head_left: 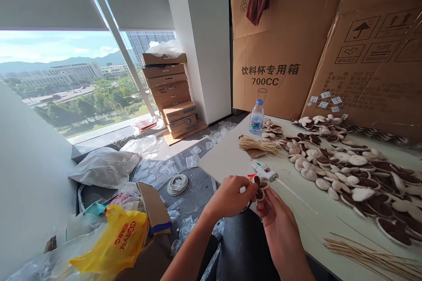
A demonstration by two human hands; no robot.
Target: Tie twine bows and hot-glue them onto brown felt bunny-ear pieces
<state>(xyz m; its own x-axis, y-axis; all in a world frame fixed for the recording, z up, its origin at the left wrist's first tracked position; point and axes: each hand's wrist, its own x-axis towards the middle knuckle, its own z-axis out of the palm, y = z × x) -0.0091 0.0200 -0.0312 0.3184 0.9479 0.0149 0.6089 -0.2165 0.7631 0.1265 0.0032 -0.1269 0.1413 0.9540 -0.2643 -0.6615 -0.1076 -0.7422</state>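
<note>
My left hand (231, 195) and my right hand (280, 224) meet at the near edge of a pale table (231, 160). Together they pinch a small cluster of brown and white petal pieces (260, 186) between the fingertips. Just beyond the cluster a white glue gun (263, 171) lies on the table with a thin clear stick running off to the right. A big heap of brown and white shell-like pieces (346, 171) covers the table's right side.
A bundle of tan straw (259, 145) and a water bottle (256, 117) sit farther back. Thin sticks (372, 257) lie at the near right. Large cardboard boxes (283, 44) stand behind the table. Plastic bags, a yellow bag (115, 239) and a cable coil (177, 183) litter the floor at left.
</note>
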